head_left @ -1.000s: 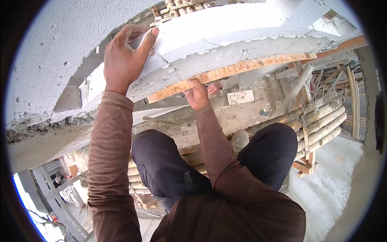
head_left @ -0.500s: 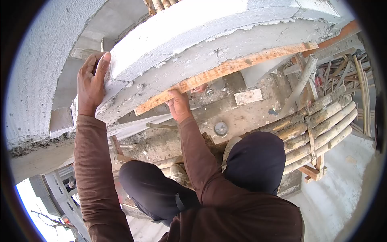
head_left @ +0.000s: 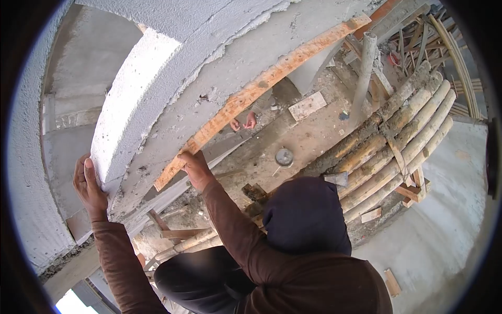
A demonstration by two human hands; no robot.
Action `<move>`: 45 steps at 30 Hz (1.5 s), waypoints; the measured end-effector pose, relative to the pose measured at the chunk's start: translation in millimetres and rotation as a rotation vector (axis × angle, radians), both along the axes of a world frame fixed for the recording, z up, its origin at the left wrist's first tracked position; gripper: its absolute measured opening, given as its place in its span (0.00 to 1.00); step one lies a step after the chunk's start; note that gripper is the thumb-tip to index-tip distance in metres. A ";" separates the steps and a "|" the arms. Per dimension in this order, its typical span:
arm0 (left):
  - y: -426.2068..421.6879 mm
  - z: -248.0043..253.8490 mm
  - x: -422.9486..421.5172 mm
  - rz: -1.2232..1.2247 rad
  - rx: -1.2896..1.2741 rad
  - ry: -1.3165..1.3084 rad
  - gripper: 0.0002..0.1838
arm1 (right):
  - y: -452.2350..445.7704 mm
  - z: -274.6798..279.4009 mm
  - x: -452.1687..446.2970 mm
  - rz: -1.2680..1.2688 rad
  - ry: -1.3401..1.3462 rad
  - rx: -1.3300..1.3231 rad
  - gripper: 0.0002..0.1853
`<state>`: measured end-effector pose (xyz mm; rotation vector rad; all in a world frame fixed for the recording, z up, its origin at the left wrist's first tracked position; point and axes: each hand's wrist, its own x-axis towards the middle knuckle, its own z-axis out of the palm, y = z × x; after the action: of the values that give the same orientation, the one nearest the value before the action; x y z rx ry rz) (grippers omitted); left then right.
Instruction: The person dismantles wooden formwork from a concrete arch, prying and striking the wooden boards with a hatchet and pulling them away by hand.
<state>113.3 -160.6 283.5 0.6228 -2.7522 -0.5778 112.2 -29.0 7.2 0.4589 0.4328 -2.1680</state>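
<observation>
My bent knee in dark cloth (head_left: pixel 308 214) is nearest me. Beyond it, my right hand (head_left: pixel 193 166) pinches the near left end of a long, narrow, orange-brown wooden strip (head_left: pixel 261 86), thumb on its face; my fingers are mostly hidden. The strip slants to the far right along the lower edge of a rough grey plaster band (head_left: pixel 204 99), seemingly held there so its straight length lines up with that edge. To the left, my left hand (head_left: pixel 90 189) is spread, thumb apart from the fingers, against the corner of a white, curved, coarse block (head_left: pixel 141 83), probably to steady me or feel the edge.

To the right, round tan wooden poles (head_left: pixel 402 141) lie side by side, a flat band crossing them, apparently to keep them together. Farther down sit a round grey container (head_left: pixel 284 157), another person's hands (head_left: pixel 243 123), and a pale rectangular board (head_left: pixel 307 106).
</observation>
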 end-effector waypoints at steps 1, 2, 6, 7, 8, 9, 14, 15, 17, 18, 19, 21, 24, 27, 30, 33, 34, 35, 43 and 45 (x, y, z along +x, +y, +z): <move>3.1 1.3 0.3 -0.005 -0.026 0.029 0.26 | -0.9 2.7 1.4 -0.038 -0.014 -0.022 0.11; 6.6 3.1 0.2 -0.009 -0.053 0.065 0.26 | 0.0 3.4 0.6 -0.074 -0.021 -0.047 0.11; -5.9 -5.4 8.6 -0.001 -0.046 0.246 0.25 | 5.8 11.8 -6.1 -0.103 0.011 -0.032 0.12; -3.6 -3.8 10.9 -0.030 -0.045 0.300 0.25 | 2.0 2.1 -1.4 -0.096 0.028 -0.053 0.11; 3.6 -2.1 9.9 -0.058 -0.053 0.353 0.24 | -3.4 -10.9 1.4 -0.086 0.045 -0.084 0.11; 5.6 1.8 12.9 -0.077 -0.134 0.367 0.23 | -6.5 -13.3 2.6 -0.070 0.010 -0.086 0.11; 31.3 4.7 71.7 -0.123 -0.044 0.528 0.19 | -4.9 -22.4 -0.4 -0.098 0.043 -0.152 0.09; 36.4 2.9 98.0 -0.084 0.090 0.506 0.19 | -4.9 -26.4 -1.3 -0.104 0.048 -0.175 0.08; 35.8 -15.9 154.8 -0.029 0.499 0.460 0.19 | -2.0 -20.6 -4.2 -0.080 0.076 -0.171 0.08; 29.0 -35.5 185.5 0.002 0.634 0.384 0.20 | -0.3 -15.9 -4.8 -0.076 0.091 -0.159 0.09; 29.8 -58.8 204.0 0.132 0.836 0.338 0.20 | 0.7 -10.5 -4.9 -0.084 0.115 -0.156 0.09; 11.8 -123.8 234.7 0.297 1.192 0.184 0.20 | 2.3 -7.5 -3.7 -0.077 0.135 -0.152 0.09; -4.3 -209.1 228.2 0.406 1.554 0.256 0.22 | 2.6 -1.5 -5.0 -0.049 0.194 -0.135 0.08; -17.7 -260.2 191.9 0.424 1.861 0.425 0.25 | 3.9 0.5 -4.8 -0.043 0.194 -0.113 0.09; -17.2 -271.7 163.3 0.299 2.162 0.645 0.29 | 4.4 0.3 -5.6 -0.040 0.189 -0.093 0.11; -12.3 -255.1 143.4 0.162 2.308 0.803 0.30 | 4.5 6.9 -6.7 -0.008 0.229 -0.063 0.12; -11.3 -250.0 139.3 0.217 2.319 0.894 0.31 | 4.0 4.9 -7.5 -0.013 0.248 -0.056 0.12; -10.2 -247.3 136.7 0.276 2.330 0.983 0.32 | 3.3 3.0 -6.5 -0.011 0.256 -0.059 0.14; -1.8 -264.8 127.7 0.140 2.415 1.150 0.32 | 6.6 19.0 3.2 0.077 0.383 -0.044 0.23; -1.3 -271.1 131.1 0.184 2.400 1.175 0.32 | 11.3 23.9 12.8 0.111 0.385 -0.001 0.33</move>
<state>244.3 -161.9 12.4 0.3821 0.0705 -2.5851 124.9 -17.7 31.0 0.0111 0.6503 -2.1478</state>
